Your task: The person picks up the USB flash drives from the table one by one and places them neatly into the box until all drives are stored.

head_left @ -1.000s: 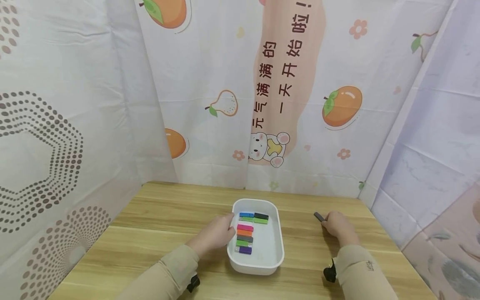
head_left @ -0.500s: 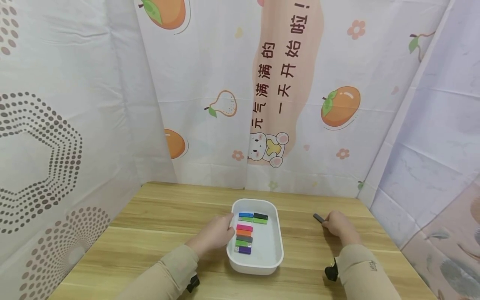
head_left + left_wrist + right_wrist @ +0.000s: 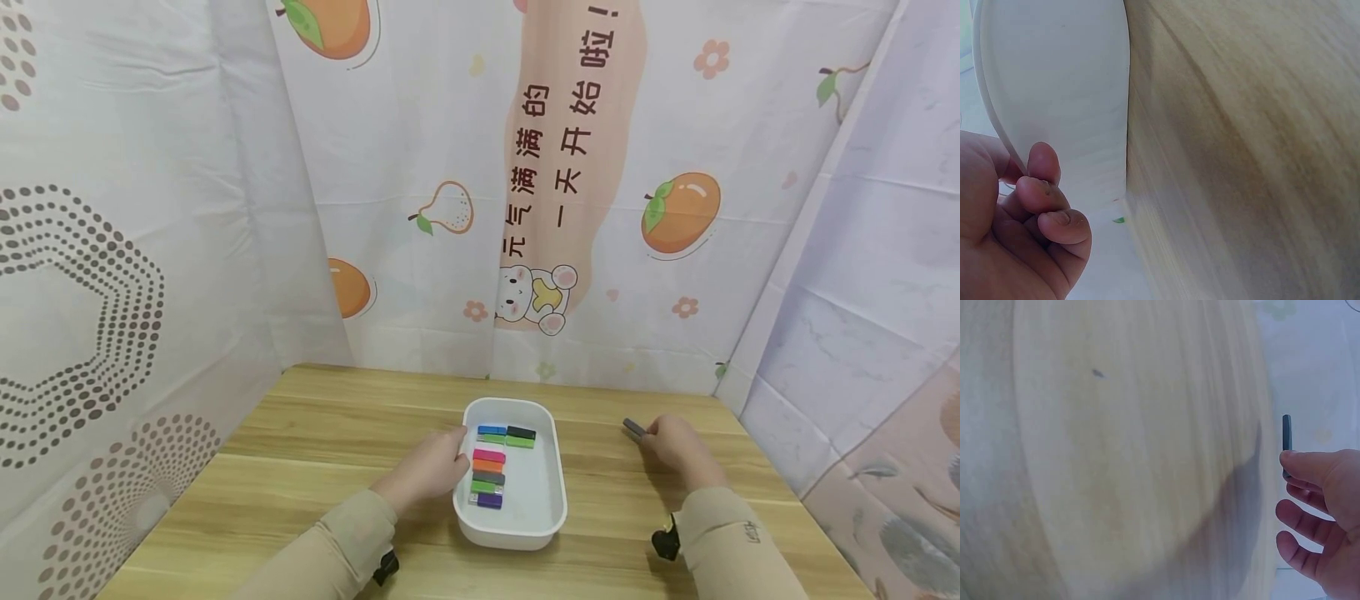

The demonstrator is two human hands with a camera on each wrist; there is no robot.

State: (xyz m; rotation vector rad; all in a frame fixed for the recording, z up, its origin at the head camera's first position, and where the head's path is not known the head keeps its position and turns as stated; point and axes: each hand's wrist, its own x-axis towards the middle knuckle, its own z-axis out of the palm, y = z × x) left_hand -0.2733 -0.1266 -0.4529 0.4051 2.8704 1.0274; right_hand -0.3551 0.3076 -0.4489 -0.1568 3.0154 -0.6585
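Note:
A white plastic tray sits on the wooden table, with several USB flash drives along its left and upper part, among them a pink one and a purple one. My left hand grips the tray's left rim; in the left wrist view the fingers curl against the outer wall. Right of the tray, my right hand pinches a dark grey USB flash drive between thumb and finger. In the right wrist view this drive sticks out past the thumb, the other fingers loosely bent.
The wooden table extends around the tray. Behind it hangs a printed white curtain, with further curtains on the left and right. A small dark mark shows on the wood in the right wrist view.
My right hand and the grey USB flash drive have shifted slightly, the drive's tip a little up and left in the head view. The left hand and tray stay in place.

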